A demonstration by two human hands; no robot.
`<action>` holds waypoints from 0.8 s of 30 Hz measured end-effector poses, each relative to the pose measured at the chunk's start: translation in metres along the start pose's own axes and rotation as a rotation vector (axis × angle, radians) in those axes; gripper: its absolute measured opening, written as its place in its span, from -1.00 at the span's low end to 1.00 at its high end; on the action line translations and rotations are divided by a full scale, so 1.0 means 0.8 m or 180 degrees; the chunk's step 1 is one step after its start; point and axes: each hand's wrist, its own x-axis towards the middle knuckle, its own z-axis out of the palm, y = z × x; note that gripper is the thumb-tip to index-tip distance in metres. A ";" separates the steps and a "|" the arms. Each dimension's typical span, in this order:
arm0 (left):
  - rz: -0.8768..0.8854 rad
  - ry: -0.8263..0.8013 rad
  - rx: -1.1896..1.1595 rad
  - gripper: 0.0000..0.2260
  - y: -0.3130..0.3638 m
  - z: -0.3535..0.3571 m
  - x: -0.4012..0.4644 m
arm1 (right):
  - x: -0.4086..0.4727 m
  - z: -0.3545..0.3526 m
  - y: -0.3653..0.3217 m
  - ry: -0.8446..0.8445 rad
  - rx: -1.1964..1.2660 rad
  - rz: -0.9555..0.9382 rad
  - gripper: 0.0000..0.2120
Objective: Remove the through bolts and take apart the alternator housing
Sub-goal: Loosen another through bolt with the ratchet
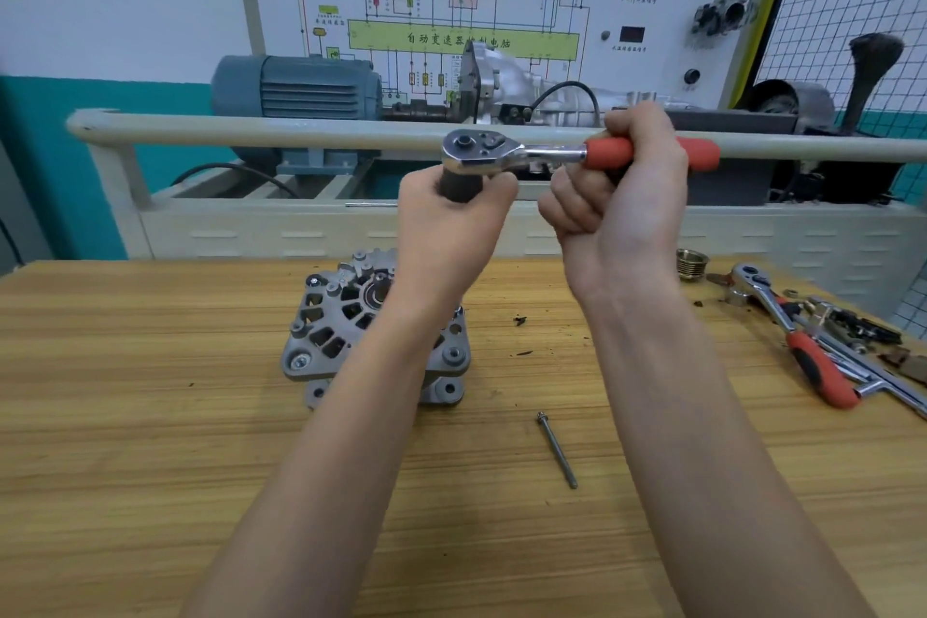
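A silver alternator [331, 331] stands on the wooden bench [150, 442], partly hidden behind my left forearm. One long through bolt [557, 449] lies loose on the bench to its right. Both hands are raised well above the alternator. My right hand [622, 196] grips the red handle of a chrome ratchet [501, 153], held level. My left hand [451, 221] grips the dark socket [459, 188] that hangs under the ratchet head.
At the bench's right edge lie a second red-handled ratchet [797, 341], extension bars, small parts and a brass fitting [692, 264]. Dark debris flecks dot the wood near the middle. Behind the bench runs a cream rail [251, 128], with a motor and gearbox trainer beyond.
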 end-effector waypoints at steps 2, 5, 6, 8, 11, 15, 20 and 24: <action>-0.0011 0.0514 -0.0224 -0.65 -0.003 0.010 -0.004 | -0.009 0.006 0.009 0.0166 0.0011 -0.0331 -0.61; 0.0024 0.0611 -0.0166 -0.64 -0.004 0.007 -0.003 | -0.013 0.010 0.013 0.0052 -0.0037 -0.0410 -0.65; 0.0043 0.0401 -0.0098 -0.65 -0.003 -0.001 0.000 | -0.012 0.010 0.011 -0.0023 -0.0061 -0.0315 -0.64; 0.0119 -0.0514 -0.0026 -0.71 -0.003 -0.022 0.006 | -0.005 0.005 0.004 -0.0246 -0.0083 0.0000 -0.61; 0.0106 -0.2071 0.0107 -0.81 0.001 -0.049 0.007 | 0.004 -0.004 -0.006 -0.0786 -0.0141 0.0575 -0.54; 0.0011 -0.1881 0.0203 -0.68 0.000 -0.042 0.004 | 0.005 -0.006 -0.011 -0.0893 -0.0147 0.0727 -0.54; -0.0098 -0.0027 -0.0042 -0.61 0.002 -0.002 -0.001 | -0.004 0.003 0.004 0.0064 0.0067 -0.0114 -0.60; -0.0055 0.0609 -0.0146 -0.62 0.000 0.009 -0.005 | -0.014 0.010 0.014 0.0192 0.0045 -0.0418 -0.61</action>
